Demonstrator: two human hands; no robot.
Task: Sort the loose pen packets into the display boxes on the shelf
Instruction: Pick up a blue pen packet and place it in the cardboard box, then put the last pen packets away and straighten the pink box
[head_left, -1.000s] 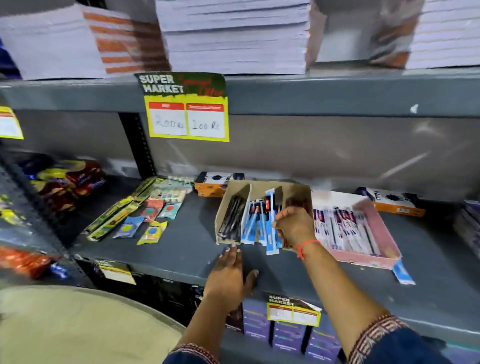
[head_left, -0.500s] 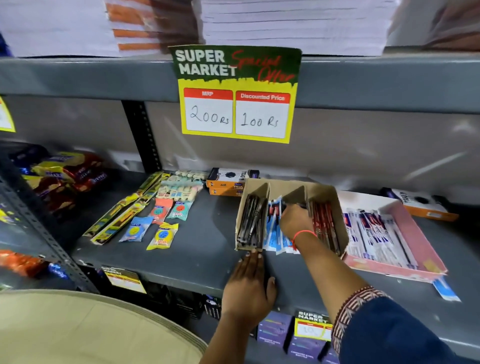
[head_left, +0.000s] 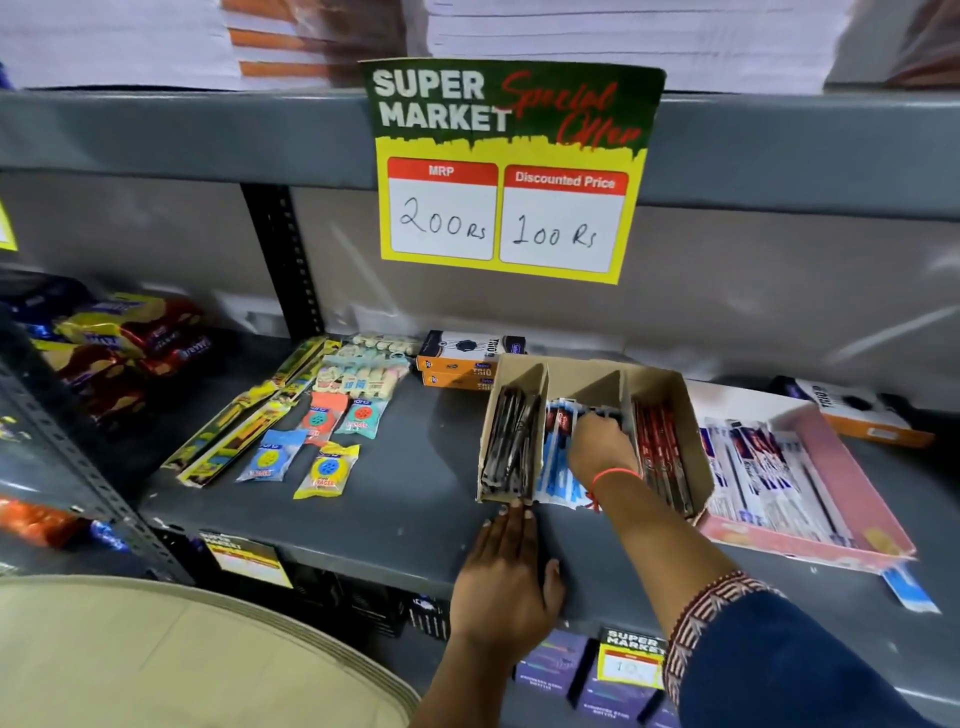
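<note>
Right grip (head_left: 597, 441) in brown box (head_left: 670, 410), left grip (head_left: 506, 577) flat on grey shelf (head_left: 363, 519)

A flat grey metal shelf (head_left: 363, 509) is seen, and many things are laid right on it. A brown cardboard display box with three slots (head_left: 670, 395) is set near the middle. Just beside it, on the right, a flat pink cardboard tray (head_left: 852, 467) is placed. Two orange and white pen boxes (head_left: 462, 364) are stacked behind the brown box. Another orange and white box (head_left: 852, 410) is set at the back right. Long yellow and green packets (head_left: 244, 421) and small round eraser packets (head_left: 322, 467) are spread on the left. The left hand (head_left: 506, 577) is pressed flat on the shelf's front edge.
</note>
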